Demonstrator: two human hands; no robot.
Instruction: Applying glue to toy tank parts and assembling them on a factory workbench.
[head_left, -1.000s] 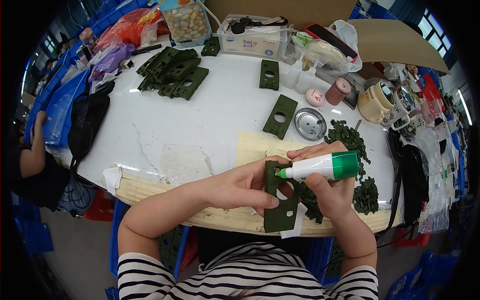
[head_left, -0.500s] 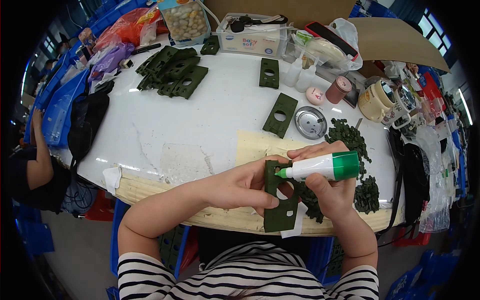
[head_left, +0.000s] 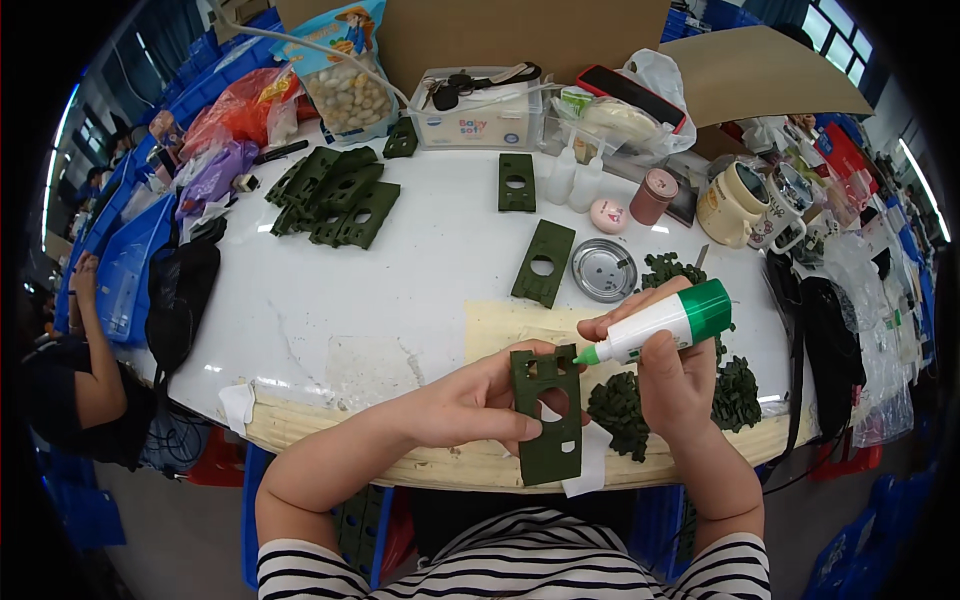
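Observation:
My left hand (head_left: 478,403) is closed on a flat dark green plastic plate (head_left: 548,462), tilted up over the table's front edge. The plate has a large round hole and smaller cutouts near its far end. In my right hand (head_left: 672,378) is a white glue bottle (head_left: 655,328) with a green base and a green pointed nozzle. The nozzle tip is beside the plate's far right corner; whether it touches, I cannot tell. Heaps of small dark green parts (head_left: 620,412) lie beneath and beside my right hand.
Two similar plates (head_left: 545,278) (head_left: 517,190) lie beyond my hands, next to a round metal lid (head_left: 604,268). A stack of green plates (head_left: 335,195) sits at the back left. Mugs (head_left: 730,208), a tissue box (head_left: 475,115) and a bag of nuts (head_left: 350,95) line the back.
The glue nozzle has moved right, from the cutout area to the plate's far right corner. The plate has shifted slightly left and nearer. The head view has tilted a little.

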